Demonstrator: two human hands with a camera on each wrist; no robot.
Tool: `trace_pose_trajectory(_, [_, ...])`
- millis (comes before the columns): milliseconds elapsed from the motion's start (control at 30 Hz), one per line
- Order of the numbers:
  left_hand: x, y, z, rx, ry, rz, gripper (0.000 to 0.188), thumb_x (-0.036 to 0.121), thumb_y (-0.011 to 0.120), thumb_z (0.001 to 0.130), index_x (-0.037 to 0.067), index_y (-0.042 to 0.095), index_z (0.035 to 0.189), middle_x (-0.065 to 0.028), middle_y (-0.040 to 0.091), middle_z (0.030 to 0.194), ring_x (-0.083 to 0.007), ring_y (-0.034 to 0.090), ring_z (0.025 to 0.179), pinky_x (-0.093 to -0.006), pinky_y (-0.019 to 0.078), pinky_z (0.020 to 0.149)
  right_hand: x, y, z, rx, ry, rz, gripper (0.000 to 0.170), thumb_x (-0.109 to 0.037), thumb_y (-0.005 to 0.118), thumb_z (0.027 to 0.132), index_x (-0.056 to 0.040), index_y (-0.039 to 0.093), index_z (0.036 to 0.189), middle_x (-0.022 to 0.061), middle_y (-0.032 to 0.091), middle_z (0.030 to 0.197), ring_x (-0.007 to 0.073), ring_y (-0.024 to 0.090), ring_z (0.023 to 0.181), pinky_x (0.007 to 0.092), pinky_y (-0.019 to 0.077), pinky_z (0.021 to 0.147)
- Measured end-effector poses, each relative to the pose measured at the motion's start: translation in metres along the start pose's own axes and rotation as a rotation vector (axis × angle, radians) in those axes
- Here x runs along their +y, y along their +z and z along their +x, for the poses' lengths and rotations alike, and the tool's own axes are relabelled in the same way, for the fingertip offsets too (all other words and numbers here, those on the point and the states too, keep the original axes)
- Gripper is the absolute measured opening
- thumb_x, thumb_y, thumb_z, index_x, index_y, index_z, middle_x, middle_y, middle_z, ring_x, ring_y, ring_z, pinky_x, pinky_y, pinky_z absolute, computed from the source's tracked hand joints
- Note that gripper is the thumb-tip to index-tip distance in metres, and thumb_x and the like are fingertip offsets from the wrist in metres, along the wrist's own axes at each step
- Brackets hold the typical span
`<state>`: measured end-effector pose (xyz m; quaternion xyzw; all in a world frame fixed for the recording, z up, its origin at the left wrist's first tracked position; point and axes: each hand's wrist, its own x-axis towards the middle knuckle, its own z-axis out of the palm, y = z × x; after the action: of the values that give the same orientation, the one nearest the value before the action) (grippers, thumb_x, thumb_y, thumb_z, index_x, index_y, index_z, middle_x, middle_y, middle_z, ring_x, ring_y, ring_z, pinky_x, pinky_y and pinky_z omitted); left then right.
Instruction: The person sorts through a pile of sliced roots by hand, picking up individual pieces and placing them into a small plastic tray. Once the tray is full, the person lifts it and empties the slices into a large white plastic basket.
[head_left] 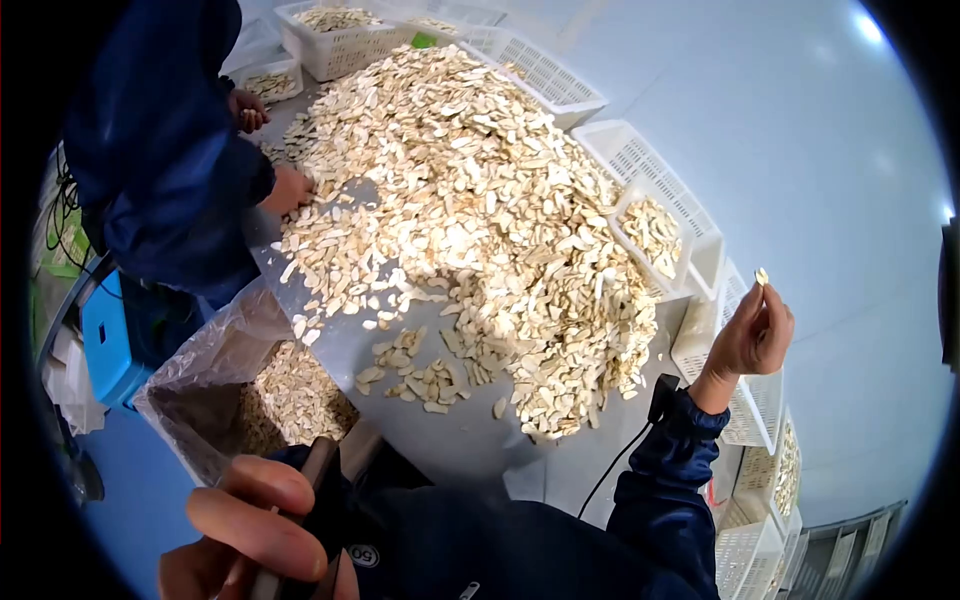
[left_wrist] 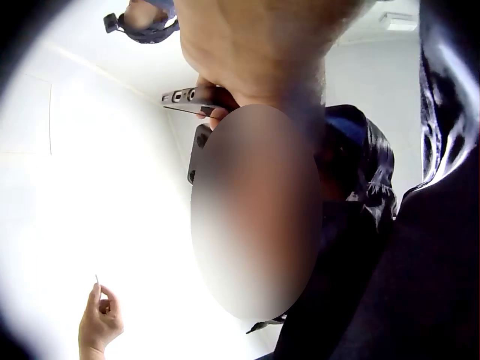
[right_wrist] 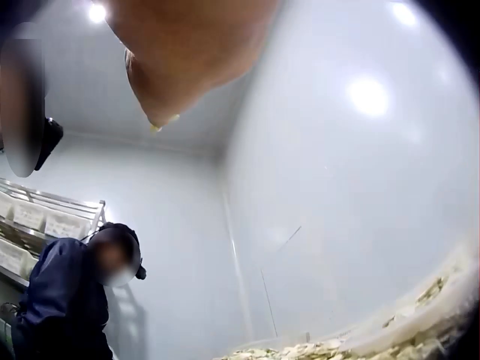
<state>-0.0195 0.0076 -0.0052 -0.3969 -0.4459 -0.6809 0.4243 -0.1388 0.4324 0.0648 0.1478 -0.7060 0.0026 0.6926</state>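
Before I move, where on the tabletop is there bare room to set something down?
The gray tabletop shows bare between the small cluster of slices and the wearer's dark jacket, and in a strip between the heap and the right sleeve. The middle is crowded by the heap, the far edge by white baskets.

A small, pale slice sticks up from the right hand; a dark, flat thing tilts in the left hand

Blue box nr blk cables, metal rack
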Motion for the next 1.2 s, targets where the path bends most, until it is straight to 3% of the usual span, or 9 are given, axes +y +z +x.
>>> trace_pose_trajectory(67, [0.015,-0.003,0.001,-0.063,-0.219,-0.002,0.083,0.006,0.079,0.082,0.033,0.041,0.15,0.0138,0.037,0.153,-0.0401,0.045,0.107,-0.0554,0.0411,0.088,0.007,-0.007,0.009,0.048,-0.046,-0.021,0.016,0.006,0.077,0.08,-0.002,0.073,0.094,0.0014,0.052,0.065,0.0077,0.035,0.052,0.024,0.0258,0.046])
trace_pose_trajectory(267, [0.012,0.021,0.004,-0.005,-0.081,0.038,0.083,0.001,0.077,0.082,0.036,0.042,0.149,0.0124,0.042,0.15,-0.0362,0.041,0.119,-0.0496,0.0371,0.098,0.067,0.019,-0.025,0.01,0.164,0.017,0.012,-0.004,0.076,0.086,-0.001,0.073,0.097,0.0027,0.057,0.068,0.01,0.042,0.052,0.0261,0.0324,0.047])
trace_pose_trajectory(333, [0.006,0.007,0.007,-0.153,-0.038,-0.165,0.079,0.001,0.072,0.086,0.034,0.04,0.151,0.0121,0.039,0.153,-0.0315,0.038,0.123,-0.0484,0.0317,0.103,0.067,0.036,-0.048,-0.63,0.294,-0.168,0.019,-0.018,0.07,0.094,-0.0008,0.073,0.101,0.0056,0.057,0.066,0.0125,0.045,0.053,0.0303,0.0392,0.051])
trace_pose_trajectory(467, [0.006,-0.003,0.003,-0.254,-0.044,-0.194,0.077,0.002,0.07,0.088,0.034,0.039,0.151,0.0127,0.038,0.155,-0.0292,0.036,0.126,-0.0486,0.0294,0.105,0.003,0.053,-0.1,-0.972,0.681,0.186,0.032,-0.03,0.058,0.102,-0.0019,0.072,0.109,0.0023,0.066,0.082,0.0101,0.053,0.073,0.0278,0.0442,0.066])
trace_pose_trajectory(600, [0.007,0.0,-0.002,-0.229,-0.074,-0.098,0.077,0.003,0.07,0.089,0.034,0.039,0.152,0.0136,0.037,0.155,-0.0294,0.036,0.126,-0.0497,0.0299,0.104,-0.074,0.074,-0.139,-1.211,0.529,0.732,0.029,-0.021,0.052,0.102,-0.0025,0.068,0.116,0.0105,0.068,0.097,0.0184,0.06,0.078,0.0311,0.0479,0.072])
trace_pose_trajectory(667, [0.005,-0.001,-0.004,-0.215,-0.075,-0.07,0.077,0.003,0.07,0.089,0.034,0.039,0.152,0.0141,0.037,0.155,-0.0294,0.036,0.126,-0.0502,0.0302,0.104,-0.114,0.091,-0.175,-1.303,0.111,0.597,0.025,-0.017,0.057,0.098,-0.003,0.069,0.114,0.0148,0.07,0.099,0.0227,0.064,0.079,0.0346,0.0507,0.073])
trace_pose_trajectory(733, [0.004,-0.002,-0.006,-0.204,-0.079,-0.053,0.077,0.003,0.07,0.089,0.034,0.039,0.152,0.0145,0.036,0.155,-0.0295,0.036,0.126,-0.0508,0.0304,0.103,-0.155,0.089,-0.177,-1.489,0.482,0.817,0.025,-0.016,0.062,0.094,-0.0059,0.069,0.115,0.0147,0.071,0.101,0.0275,0.067,0.083,0.0378,0.0529,0.075])
trace_pose_trajectory(967, [-0.002,-0.011,-0.01,-0.171,-0.093,0.002,0.077,0.004,0.07,0.089,0.035,0.038,0.152,0.0161,0.035,0.155,-0.0297,0.036,0.126,-0.0527,0.0313,0.102,-0.216,0.107,-0.23,-1.463,0.074,0.781,0.029,-0.018,0.063,0.091,-0.0124,0.064,0.119,0.0152,0.069,0.093,0.037,0.066,0.085,0.0471,0.0527,0.071])
trace_pose_trajectory(1200, [-0.007,-0.022,-0.011,-0.137,-0.077,0.023,0.077,0.005,0.07,0.089,0.035,0.038,0.152,0.0177,0.034,0.155,-0.0299,0.036,0.126,-0.0546,0.0322,0.101,-0.213,0.095,-0.207,-1.755,0.252,0.738,0.018,-0.022,0.064,0.09,-0.0079,0.065,0.103,0.0137,0.068,0.085,0.0376,0.066,0.079,0.0477,0.0516,0.07])
